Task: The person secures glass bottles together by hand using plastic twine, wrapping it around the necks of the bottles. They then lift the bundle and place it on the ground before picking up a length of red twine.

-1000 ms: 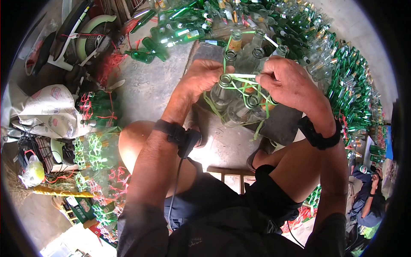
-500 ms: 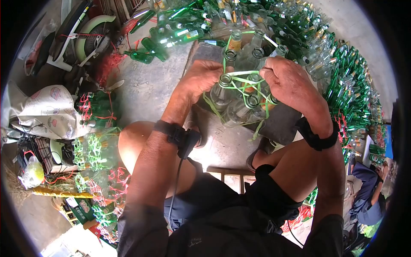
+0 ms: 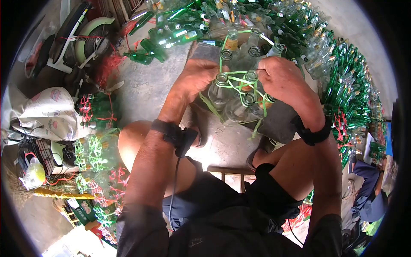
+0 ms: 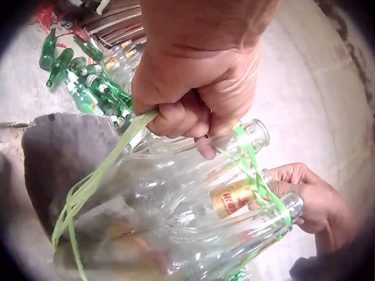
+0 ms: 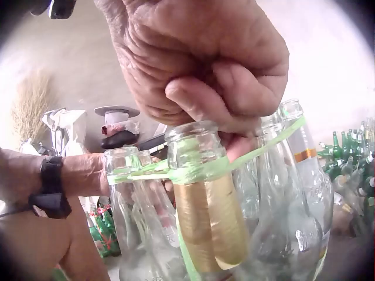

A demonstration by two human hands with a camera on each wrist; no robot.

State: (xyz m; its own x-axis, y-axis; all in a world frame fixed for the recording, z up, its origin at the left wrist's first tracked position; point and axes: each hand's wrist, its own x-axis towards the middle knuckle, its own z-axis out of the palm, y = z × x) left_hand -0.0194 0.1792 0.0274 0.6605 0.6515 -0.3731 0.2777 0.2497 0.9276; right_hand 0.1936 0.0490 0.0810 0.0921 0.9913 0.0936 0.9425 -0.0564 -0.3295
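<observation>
Bottle cluster [image 3: 233,102] sits on slab [image 3: 280,124] between left hand [image 3: 197,78] and right hand [image 3: 280,78], bottle heap [image 3: 188,26] behind.

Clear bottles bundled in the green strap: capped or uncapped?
Uncapped: the clear bottles show open ring mouths from above, and the gold-foil bottle has a bare rim.

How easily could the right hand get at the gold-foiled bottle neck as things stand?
Probably yes: the right hand sits directly over the gold-foiled bottle neck, with nothing between them. It is gripping the green strap, though, so it would likely have to let go first.
</observation>
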